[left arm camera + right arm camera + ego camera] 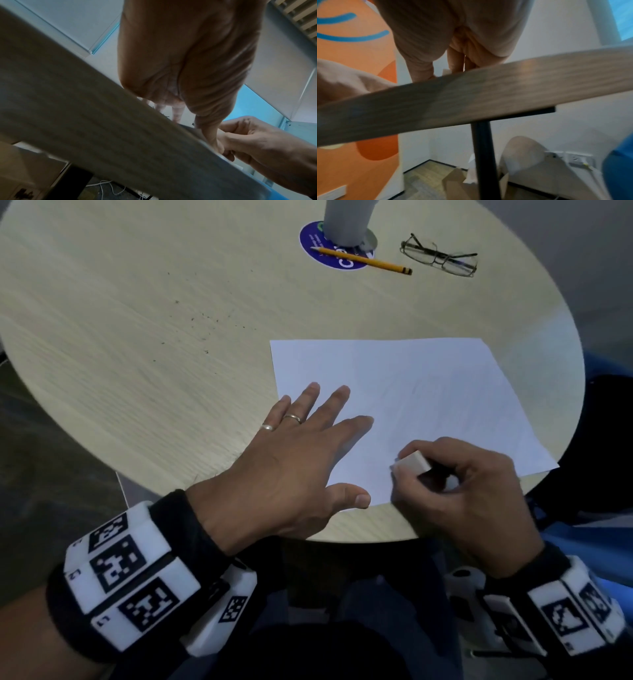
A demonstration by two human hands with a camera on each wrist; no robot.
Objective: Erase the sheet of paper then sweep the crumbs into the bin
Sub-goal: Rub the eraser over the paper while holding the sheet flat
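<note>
A white sheet of paper (pixel 421 402) lies on the round wooden table (pixel 171 344), at its near right. My left hand (pixel 301 450) lies flat with spread fingers on the sheet's left edge, pressing it down. My right hand (pixel 455 484) pinches a white eraser (pixel 412 463) and holds its corner against the paper near the front edge. Dark eraser crumbs (pixel 205 320) are scattered on the bare wood left of the sheet. From the left wrist view I see my left palm (pixel 188 60) and the right hand (pixel 260 146) beside it. No bin shows on the table.
A yellow pencil (pixel 363 261) lies at the far side across a blue round sticker (pixel 315 251), by a grey cylinder (pixel 342 220). Folded glasses (pixel 440 256) rest to its right. Below the table, the right wrist view shows the black table leg (pixel 482 155) and cardboard boxes (pixel 455 181).
</note>
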